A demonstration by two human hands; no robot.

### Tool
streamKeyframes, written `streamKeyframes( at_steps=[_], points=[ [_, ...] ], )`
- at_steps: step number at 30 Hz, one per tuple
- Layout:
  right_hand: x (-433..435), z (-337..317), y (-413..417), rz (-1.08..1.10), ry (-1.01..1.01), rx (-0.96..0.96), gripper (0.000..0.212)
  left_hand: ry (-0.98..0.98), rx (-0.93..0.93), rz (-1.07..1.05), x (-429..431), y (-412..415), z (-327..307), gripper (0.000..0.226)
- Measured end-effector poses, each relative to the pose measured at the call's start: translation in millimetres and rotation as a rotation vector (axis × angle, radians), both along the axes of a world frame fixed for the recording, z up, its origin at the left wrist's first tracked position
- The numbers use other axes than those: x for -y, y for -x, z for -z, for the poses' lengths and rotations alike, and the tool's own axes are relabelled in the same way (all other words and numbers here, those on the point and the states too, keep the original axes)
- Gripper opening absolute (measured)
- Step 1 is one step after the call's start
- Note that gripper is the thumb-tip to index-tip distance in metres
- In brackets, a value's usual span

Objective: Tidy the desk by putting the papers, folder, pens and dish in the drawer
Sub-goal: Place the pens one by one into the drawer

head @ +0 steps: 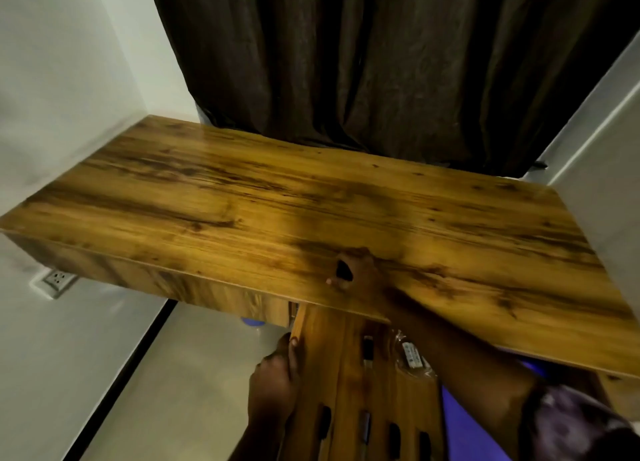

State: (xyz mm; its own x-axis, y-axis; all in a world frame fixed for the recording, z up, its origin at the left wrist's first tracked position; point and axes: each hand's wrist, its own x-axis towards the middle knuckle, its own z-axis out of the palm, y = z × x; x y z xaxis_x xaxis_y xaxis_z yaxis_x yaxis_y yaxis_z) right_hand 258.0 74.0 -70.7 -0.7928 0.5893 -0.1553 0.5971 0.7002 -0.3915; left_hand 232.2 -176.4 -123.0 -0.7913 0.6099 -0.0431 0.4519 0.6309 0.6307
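The wooden desk top (242,197) lies bare. Under its front edge the drawer (349,391) stands pulled out; its slotted wooden insert holds a dark pen (367,348) and a clear plastic item with a label (412,355). My left hand (275,377) grips the drawer's left side wall, thumb on the top edge. My right hand (356,270) rests on the desk top near the front edge with its fingers curled. A dark hollow shows inside the curl, and I see nothing held in it. My right forearm crosses over the drawer and hides part of it.
A dark brown curtain (381,62) hangs behind the desk. White walls stand on both sides, with a socket (58,280) low on the left wall. Blue objects (460,426) show under the desk to the right of the drawer. Pale floor lies at the lower left.
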Motion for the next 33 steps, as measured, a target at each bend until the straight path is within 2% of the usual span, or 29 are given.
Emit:
streamKeyframes(
  at_steps=[3,8,11,12,15,18,22,27,33],
  points=[
    [28.1,-3.6,-25.7,-0.031,0.017,0.03,0.074,-0.025,-0.007,0.005,1.9,-1.4,-3.0,0.045],
    [64.2,-27.3,-55.8,-0.108,0.043,0.043,0.072,-0.041,-0.03,0.013,1.6,-2.2,-4.4,0.038],
    [90.8,-38.9,-68.9,-0.241,0.031,0.008,0.068,-0.056,-0.024,0.011,3.1,-1.7,-2.2,0.038],
    [99.4,-42.1,-74.8,-0.265,-0.002,-0.039,0.065,-0.053,-0.02,0.014,3.6,-1.6,-1.0,0.039],
    [117.7,-44.8,-86.1,-0.264,-0.317,-0.253,0.054,-0.06,-0.018,0.02,4.3,-0.7,2.0,0.038],
    [123.2,-14.8,-79.3,-0.389,-0.043,0.016,0.06,-0.071,-0.017,0.015,3.7,0.4,3.5,0.035],
    [113.5,21.1,-65.6,-0.319,0.046,0.089,0.056,-0.067,-0.013,0.02,2.6,3.1,6.6,0.037],
    [99.5,48.5,-55.6,-0.195,0.026,0.16,0.064,-0.069,0.0,0.028,1.0,2.9,5.9,0.036],
    [81.6,83.4,-52.9,-0.194,-0.056,0.209,0.076,-0.083,-0.003,0.03,1.1,4.3,6.8,0.043]
  ],
)
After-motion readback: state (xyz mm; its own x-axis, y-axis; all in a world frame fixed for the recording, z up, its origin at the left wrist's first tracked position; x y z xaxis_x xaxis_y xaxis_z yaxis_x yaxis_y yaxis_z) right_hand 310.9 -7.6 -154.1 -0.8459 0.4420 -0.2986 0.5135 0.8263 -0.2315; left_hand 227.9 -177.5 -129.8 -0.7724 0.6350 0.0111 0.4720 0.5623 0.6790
